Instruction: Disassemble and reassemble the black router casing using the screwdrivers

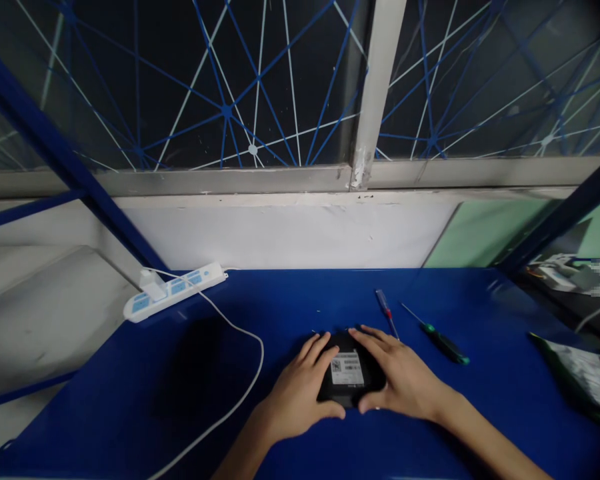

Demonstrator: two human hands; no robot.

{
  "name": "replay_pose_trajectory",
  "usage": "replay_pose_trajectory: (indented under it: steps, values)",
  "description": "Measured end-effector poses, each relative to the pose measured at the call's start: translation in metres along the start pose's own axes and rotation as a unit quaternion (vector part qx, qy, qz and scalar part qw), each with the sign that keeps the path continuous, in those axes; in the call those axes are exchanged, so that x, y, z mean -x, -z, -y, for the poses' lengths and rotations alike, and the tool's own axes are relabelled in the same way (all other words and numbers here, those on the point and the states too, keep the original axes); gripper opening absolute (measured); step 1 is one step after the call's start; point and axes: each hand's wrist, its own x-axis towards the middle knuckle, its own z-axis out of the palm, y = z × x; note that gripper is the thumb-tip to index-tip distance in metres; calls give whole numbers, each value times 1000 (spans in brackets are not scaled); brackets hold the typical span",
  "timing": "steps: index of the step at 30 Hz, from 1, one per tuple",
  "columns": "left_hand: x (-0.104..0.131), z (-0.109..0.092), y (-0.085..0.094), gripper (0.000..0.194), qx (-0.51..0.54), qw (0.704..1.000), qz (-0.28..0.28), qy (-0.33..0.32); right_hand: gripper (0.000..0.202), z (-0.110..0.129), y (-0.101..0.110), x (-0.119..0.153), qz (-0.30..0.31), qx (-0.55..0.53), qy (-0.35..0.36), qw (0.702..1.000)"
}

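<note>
A small black box-shaped device (373, 375) with a white printed label (347, 369) lies low in the middle of the head view, label side up. My left hand (303, 385) grips its left side, fingers over the far edge and thumb at the near edge. On the opposite side my right hand (403, 375) holds it the same way. Just beyond the right hand is a screwdriver with a clear and red handle (383, 304). Farther right lies a second screwdriver with a green and black handle (445, 344). The device's underside is hidden.
A white power strip (177, 291) with a plug in it sits at the back left of the blue table (290, 300). Its white cable (261, 360) loops toward the near edge. At the right edge lies a shiny green-edged packet (583, 377). Windows and a wall stand behind.
</note>
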Motion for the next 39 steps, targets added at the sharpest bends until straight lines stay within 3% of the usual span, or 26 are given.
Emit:
replay_pose_trajectory:
  steps: [2,4,7,11,17,19,22,25,28,34,39]
  values:
    - [6,4,-8,92,9,1000,-20,-12,93,-7,10,-16,-46,15,-19,999]
    - [11,6,-15,90,7,999,-38,-12,67,-19,18,-33,-132,72,-65,986]
    - [16,3,-22,86,0,999,-52,-8,55,-40,20,-51,-215,193,-153,945]
    - [19,0,-23,85,0,998,-57,1,40,-60,6,-55,-197,255,-245,914]
    - [18,1,-25,83,-5,999,-50,1,32,-66,-1,-49,-182,237,-245,922]
    - [18,1,-26,85,-6,999,-47,2,37,-67,4,-50,-211,211,-245,922]
    - [18,2,-28,85,2,999,-50,1,49,-66,15,-51,-303,118,-216,921]
    - [19,1,-27,84,6,999,-49,-2,59,-58,25,-51,-386,0,-177,905]
    - [18,0,-27,85,7,999,-50,-3,61,-42,29,-55,-425,-99,-164,885]
    - [18,-2,-24,87,-1,999,-43,3,54,-13,12,-79,-385,-237,-140,881]
    - [19,-2,-24,86,0,999,-50,-9,54,-5,-3,-99,-340,-240,-135,899]
